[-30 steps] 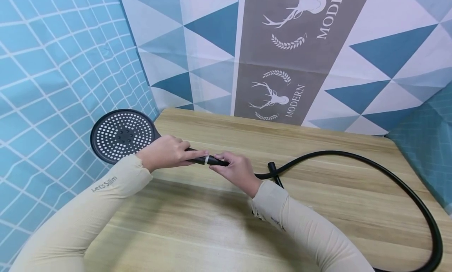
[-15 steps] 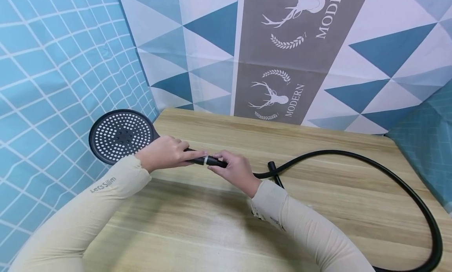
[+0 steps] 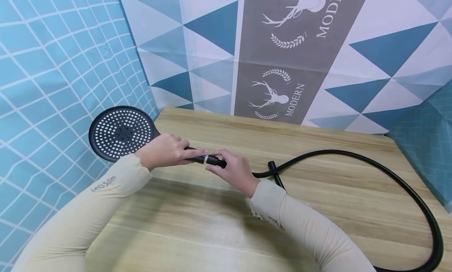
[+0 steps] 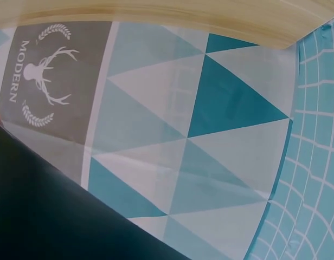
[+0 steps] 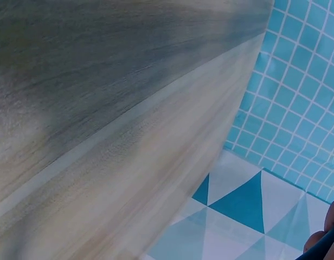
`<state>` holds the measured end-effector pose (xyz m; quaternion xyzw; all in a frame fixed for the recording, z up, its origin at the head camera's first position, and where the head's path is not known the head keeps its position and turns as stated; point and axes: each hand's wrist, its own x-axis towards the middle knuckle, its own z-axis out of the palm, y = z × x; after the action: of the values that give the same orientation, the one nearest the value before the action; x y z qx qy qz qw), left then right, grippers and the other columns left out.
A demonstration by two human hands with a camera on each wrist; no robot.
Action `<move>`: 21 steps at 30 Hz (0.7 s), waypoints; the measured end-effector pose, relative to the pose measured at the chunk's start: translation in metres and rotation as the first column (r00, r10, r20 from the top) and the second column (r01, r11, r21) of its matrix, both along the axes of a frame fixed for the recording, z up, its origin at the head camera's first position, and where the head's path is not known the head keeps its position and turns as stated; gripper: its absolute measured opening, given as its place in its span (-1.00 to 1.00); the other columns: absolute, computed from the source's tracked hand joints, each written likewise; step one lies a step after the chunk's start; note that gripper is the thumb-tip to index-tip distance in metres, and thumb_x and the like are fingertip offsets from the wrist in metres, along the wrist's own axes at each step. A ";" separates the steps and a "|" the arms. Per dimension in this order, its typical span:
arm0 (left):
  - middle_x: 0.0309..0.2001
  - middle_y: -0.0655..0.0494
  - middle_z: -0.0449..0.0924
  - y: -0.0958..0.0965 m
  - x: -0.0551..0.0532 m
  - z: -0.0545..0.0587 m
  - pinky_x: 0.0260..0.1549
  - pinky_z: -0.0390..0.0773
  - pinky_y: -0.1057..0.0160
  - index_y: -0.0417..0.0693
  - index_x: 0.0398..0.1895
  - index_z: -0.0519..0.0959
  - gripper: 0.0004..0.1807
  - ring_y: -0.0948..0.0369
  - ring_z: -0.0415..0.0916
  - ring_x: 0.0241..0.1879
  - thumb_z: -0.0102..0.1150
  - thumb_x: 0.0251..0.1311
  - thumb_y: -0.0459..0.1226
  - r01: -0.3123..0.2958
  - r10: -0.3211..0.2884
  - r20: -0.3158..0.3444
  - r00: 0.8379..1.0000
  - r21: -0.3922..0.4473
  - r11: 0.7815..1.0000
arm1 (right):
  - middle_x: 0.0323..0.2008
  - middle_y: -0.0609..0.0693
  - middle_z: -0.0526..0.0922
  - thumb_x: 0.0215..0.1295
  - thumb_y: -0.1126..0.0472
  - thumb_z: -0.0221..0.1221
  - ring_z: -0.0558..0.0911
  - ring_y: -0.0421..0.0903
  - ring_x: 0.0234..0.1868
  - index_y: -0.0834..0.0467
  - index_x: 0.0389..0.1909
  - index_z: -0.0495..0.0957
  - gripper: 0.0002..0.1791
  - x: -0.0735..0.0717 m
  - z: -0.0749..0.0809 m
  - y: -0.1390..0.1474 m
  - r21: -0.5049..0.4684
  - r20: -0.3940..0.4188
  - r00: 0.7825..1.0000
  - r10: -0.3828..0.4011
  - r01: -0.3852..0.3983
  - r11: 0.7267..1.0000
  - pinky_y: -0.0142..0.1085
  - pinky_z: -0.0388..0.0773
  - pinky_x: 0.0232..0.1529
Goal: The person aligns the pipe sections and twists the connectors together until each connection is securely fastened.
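Observation:
A black handheld shower head [image 3: 121,130] with a round face of pale nozzles is raised over the left end of the table. My left hand [image 3: 165,151] grips its handle, with the index finger lying along the black shaft. Just right of that finger, a pale ring [image 3: 206,159] circles the shaft. My right hand [image 3: 236,168] pinches the black end fitting [image 3: 216,161] beside the ring, from which the black hose [image 3: 339,151] runs. A large dark shape [image 4: 58,211] fills the lower left of the left wrist view. Fingertips [image 5: 332,219] show at the right wrist view's edge.
The hose loops right across the wooden table [image 3: 197,225] toward the front edge. Under it lies a short black bar-shaped piece [image 3: 277,177]. Behind rises a patterned wall sheet [image 3: 212,68]; a blue tiled sheet [image 3: 53,87] stands at the left.
The shower head has tipped up slightly. My right hand has shifted a little left along with the hose end, and its fingertips have changed their place on the fitting.

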<state>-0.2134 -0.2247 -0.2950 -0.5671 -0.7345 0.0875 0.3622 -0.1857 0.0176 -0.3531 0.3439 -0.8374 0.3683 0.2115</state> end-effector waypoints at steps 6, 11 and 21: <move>-0.70 0.08 0.33 0.000 0.000 -0.001 -0.86 0.18 0.35 0.10 0.02 0.61 -0.44 0.28 0.09 -0.81 -0.54 0.54 -0.04 -0.005 0.005 -0.002 1.000 0.016 1.000 | -0.36 0.07 0.75 0.04 0.19 0.44 0.63 -0.18 -0.56 0.22 -0.17 0.65 -0.66 -0.003 -0.002 -0.001 -0.033 -0.063 0.998 0.024 -0.026 0.999 -0.43 0.50 -0.53; -0.69 0.07 0.35 -0.001 0.000 0.000 -0.84 0.20 0.35 0.09 0.02 0.62 -0.41 0.27 0.13 -0.80 -0.55 0.54 -0.02 -0.013 0.013 0.022 1.000 0.007 1.000 | -0.35 0.08 0.76 0.03 0.22 0.45 0.66 -0.19 -0.57 0.23 -0.21 0.66 -0.70 -0.005 -0.001 -0.002 -0.065 -0.087 0.995 0.045 -0.051 0.997 -0.44 0.52 -0.54; -0.70 0.08 0.34 0.000 -0.002 0.000 -0.84 0.18 0.35 0.08 0.01 0.62 -0.44 0.28 0.14 -0.80 -0.51 0.54 -0.04 0.013 -0.013 0.004 1.000 0.012 1.000 | -0.42 0.11 0.74 0.02 0.24 0.45 0.62 -0.15 -0.59 0.25 -0.26 0.66 -0.73 -0.003 0.002 -0.002 -0.115 0.008 0.999 0.038 -0.037 0.993 -0.45 0.48 -0.56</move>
<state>-0.2157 -0.2243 -0.2948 -0.5698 -0.7321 0.0798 0.3647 -0.1891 0.0154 -0.3513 0.3448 -0.8095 0.4215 0.2196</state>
